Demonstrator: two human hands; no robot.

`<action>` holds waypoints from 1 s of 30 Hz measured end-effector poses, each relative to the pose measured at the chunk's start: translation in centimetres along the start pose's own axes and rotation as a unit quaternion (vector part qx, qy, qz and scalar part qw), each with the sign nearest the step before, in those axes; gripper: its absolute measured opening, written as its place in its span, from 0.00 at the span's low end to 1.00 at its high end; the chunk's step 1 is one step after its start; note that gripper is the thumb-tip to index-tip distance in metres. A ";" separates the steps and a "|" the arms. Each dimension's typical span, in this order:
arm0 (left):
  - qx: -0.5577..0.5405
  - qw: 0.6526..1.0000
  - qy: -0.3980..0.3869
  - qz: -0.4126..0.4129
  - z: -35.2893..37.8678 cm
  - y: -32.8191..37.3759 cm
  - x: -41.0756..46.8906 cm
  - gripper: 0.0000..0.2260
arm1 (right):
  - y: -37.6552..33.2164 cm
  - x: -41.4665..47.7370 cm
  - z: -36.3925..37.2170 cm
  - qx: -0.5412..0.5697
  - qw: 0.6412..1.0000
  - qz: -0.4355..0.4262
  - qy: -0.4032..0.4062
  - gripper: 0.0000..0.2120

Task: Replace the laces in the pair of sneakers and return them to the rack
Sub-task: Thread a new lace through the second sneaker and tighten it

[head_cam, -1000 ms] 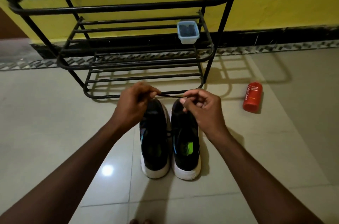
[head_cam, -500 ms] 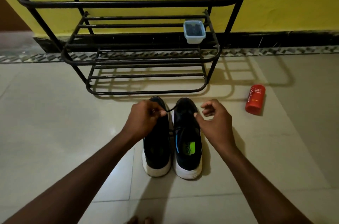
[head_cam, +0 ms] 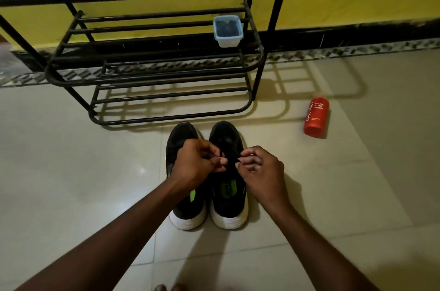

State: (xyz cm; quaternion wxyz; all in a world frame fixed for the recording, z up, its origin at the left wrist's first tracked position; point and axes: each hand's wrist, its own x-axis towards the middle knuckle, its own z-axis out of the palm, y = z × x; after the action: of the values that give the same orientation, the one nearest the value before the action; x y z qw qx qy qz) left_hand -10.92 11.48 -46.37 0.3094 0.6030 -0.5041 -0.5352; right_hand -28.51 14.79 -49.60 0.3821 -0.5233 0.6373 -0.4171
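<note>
The pair of black sneakers (head_cam: 228,198) stands just in front of the shoe rack (head_cam: 142,81), heels toward the person. Over the right-hand one, the left hand (head_cam: 197,164) and right hand (head_cam: 264,171) each pinch the black lace (head_cam: 222,153) between thumb and curled fingertips. It is best kept flat and untwisted, with both ends evened before the next eyelets, which are too dark to see.

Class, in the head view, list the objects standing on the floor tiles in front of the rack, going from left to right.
left sneaker → right sneaker → red bottle
</note>
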 end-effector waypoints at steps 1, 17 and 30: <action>0.009 1.000 -0.001 0.002 0.3 -0.1 0.1 0.04 | 0.2 0.0 0.0 0.021 1.000 0.016 0.005 0.09; 0.216 0.968 0.069 0.106 2.9 0.7 -0.7 0.04 | 0.9 0.5 -0.3 0.157 0.983 0.097 -0.011 0.14; 0.215 0.971 0.043 0.100 2.3 0.1 -0.5 0.02 | 0.9 0.4 -0.2 0.187 0.974 0.127 -0.005 0.14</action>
State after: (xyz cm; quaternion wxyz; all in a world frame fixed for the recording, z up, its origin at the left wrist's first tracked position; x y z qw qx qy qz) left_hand -13.10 12.28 -46.66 0.2457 0.6243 -0.6512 -0.3547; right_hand -29.10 14.52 -50.35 0.5264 -0.3594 0.6075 -0.4740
